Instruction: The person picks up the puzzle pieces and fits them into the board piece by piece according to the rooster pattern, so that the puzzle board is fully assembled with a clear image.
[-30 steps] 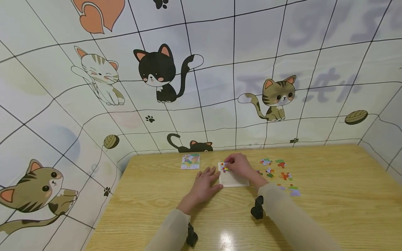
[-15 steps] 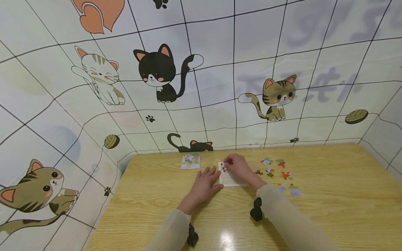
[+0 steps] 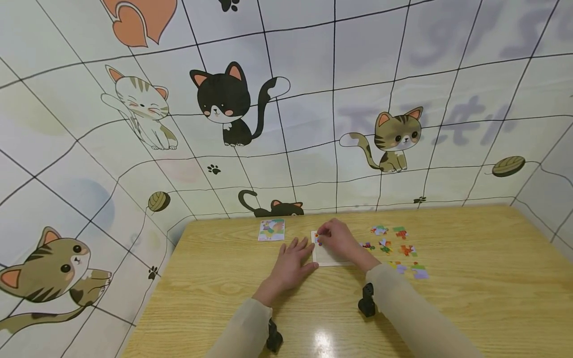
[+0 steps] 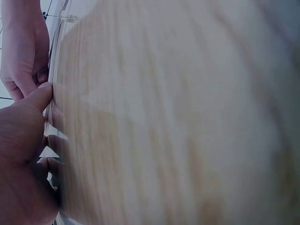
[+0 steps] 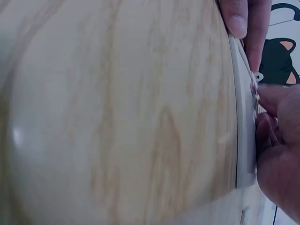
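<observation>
In the head view my left hand [image 3: 291,266] lies with fingers spread at the left side of a white puzzle tray [image 3: 331,259]. Its thumb and fingertips touch the tray's edge, as the right wrist view also shows at the thumb [image 5: 236,23]. My right hand [image 3: 337,239] reaches over the tray's upper left corner, fingers curled, pinching a colourful puzzle piece [image 3: 319,243] there. The hand covers most of that piece. Seen from the right wrist, the piece [image 5: 254,91] is a thin coloured sliver on the tray [image 5: 246,150] beneath the fingertips.
Several loose puzzle pieces [image 3: 407,250] are spread on the wooden table [image 3: 483,278] right of the tray, some partly behind the right wrist. A square picture card [image 3: 271,230] lies left of the tray near the back. A cat-patterned wall [image 3: 309,169] stands behind the table.
The right hand's fingers have shifted slightly over the piece in the tray's corner and now hide more of it. The left hand stays in place.
</observation>
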A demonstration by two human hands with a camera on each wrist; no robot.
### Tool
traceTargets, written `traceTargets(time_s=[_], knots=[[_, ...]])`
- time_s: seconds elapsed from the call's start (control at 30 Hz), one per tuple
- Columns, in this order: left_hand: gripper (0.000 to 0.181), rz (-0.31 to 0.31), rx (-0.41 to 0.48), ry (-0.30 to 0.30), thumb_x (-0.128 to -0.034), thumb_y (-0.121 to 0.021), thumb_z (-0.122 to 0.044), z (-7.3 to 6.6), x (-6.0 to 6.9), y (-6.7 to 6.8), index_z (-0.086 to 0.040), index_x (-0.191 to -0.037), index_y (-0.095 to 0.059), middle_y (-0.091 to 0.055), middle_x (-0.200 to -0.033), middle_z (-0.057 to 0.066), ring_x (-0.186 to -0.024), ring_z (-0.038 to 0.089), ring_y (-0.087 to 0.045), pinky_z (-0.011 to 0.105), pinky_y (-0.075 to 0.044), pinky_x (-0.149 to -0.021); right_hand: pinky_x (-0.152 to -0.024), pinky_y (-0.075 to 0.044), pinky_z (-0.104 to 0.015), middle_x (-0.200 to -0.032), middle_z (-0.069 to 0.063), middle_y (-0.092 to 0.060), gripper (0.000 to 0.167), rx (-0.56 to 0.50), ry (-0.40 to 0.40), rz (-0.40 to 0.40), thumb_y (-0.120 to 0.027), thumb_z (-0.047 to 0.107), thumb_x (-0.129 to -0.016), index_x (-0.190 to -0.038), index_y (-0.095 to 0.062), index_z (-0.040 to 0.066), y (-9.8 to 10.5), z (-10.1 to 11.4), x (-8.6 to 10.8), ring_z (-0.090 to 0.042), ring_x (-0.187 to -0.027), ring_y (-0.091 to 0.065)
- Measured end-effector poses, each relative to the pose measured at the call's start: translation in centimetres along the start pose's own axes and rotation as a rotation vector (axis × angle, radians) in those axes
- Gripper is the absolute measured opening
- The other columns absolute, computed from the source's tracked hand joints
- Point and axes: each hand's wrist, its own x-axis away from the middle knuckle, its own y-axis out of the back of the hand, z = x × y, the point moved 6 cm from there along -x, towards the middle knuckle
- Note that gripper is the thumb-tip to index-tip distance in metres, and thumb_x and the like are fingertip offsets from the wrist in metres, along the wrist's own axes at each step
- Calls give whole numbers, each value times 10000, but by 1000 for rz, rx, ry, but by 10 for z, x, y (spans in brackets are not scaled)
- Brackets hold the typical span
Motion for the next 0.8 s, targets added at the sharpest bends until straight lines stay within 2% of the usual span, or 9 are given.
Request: traceTargets(time_s=[0.2,0.37,0.53,0.8], knots=[[573,-2,-1,-7,-1024,-631,-354,-2,0,3,-52,-1500,-525,-397,-1595,179,-1495,436,-285,676,-180,-1164,-715,-463,-331,-999,-85,-572,215,8,29,69,-793,86,-887,-1075,-740,-5,2,1,2,-175,-808,-533],[580,18,-3,8,-1032,-619,-364,-1,0,1,-66,-1516,-507,-381,-1610,150,-1511,399,-265,652,-167,-1180,-679,-445,-302,-1002,-88,-556,249,31,79,107,-792,97,-903,-1118,-736,-15,2,3,5,-148,-763,-506],[579,15,2,12,-1031,-619,-370,0,1,1,-70,-1514,-513,-387,-1608,144,-1515,389,-263,651,-166,-1180,-684,-455,-303,-982,-66,-553,260,40,87,91,-800,105,-898,-1122,-733,-9,1,0,6,-136,-762,-510],[571,5,23,1,-1033,-612,-370,1,0,1,-67,-1508,-520,-394,-1604,151,-1518,391,-254,656,-152,-1180,-677,-454,-321,-862,-4,-550,225,57,54,60,-826,139,-873,-1056,-744,36,3,-5,5,-140,-746,-499]])
